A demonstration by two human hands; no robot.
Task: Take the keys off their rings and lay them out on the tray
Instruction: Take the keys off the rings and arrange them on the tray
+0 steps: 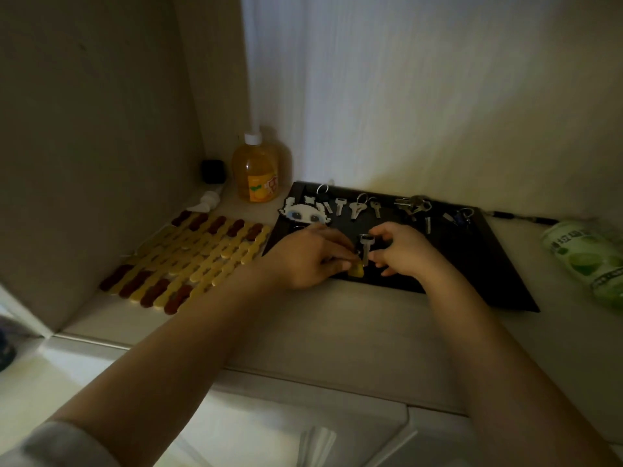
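Two hands over the near edge of a black tray (488, 264), left hand (303, 257) pinching a yellow tag (356, 270), right hand (403, 251) with fingers curled beside a silver key (365, 247) standing between them, grip unclear, loose keys (357, 208) along the tray's far side, pixel-face charm (305, 214) at its left corner, juice bottle (257, 173) behind.

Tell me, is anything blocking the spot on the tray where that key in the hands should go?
Nothing visible does. The silver key is held between the left hand and right hand, right over the black tray, whose surface to the right looks bare.
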